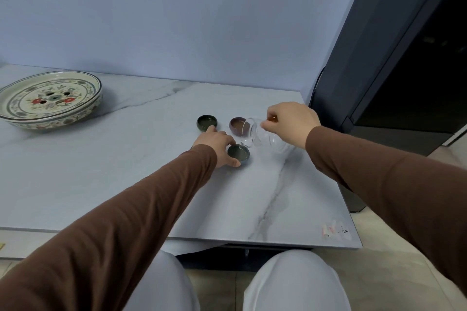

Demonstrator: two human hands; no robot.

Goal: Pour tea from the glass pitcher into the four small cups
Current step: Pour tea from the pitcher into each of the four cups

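My right hand [290,122] grips the amber handle of the clear glass pitcher [267,137], which is tipped far over to the left, its mouth above a dark green cup [238,153]. My left hand [218,145] holds that cup by its left side, thumb at the near rim. A second dark green cup [207,122] stands farther back on the left. A brown cup [238,125] sits behind the pitcher's mouth. I see three cups; a fourth may be hidden under my left hand.
A large flower-patterned ceramic tea tray [50,100] sits at the back left of the marble table [126,159]. A dark cabinet [391,58] stands at the right. The table's right edge lies close to the pitcher. My knees are below the front edge.
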